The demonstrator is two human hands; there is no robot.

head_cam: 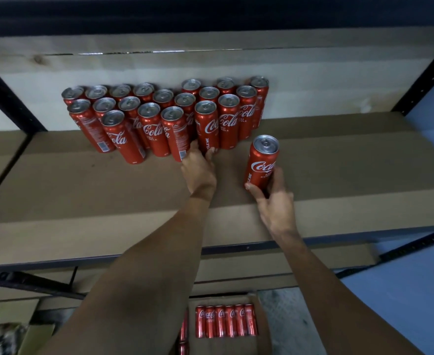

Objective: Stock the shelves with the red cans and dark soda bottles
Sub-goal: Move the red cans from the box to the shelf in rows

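Several tall red cans point(157, 116) stand packed in rows at the back of the cardboard-lined shelf point(87, 190). My left hand point(198, 170) reaches into the front row, its fingers on either side of the base of one can point(207, 124). Whether they grip that can is unclear. My right hand point(274, 201) holds a separate red can point(262, 162) upright near its base, to the right of the group and closer to the shelf's front edge. No dark soda bottles are in view.
Dark metal uprights point(6, 98) frame the shelf at left and right. Below, on the floor, an open cardboard box point(263, 326) holds several more red cans point(226, 321) lying side by side. A lower shelf level shows under the front rail.
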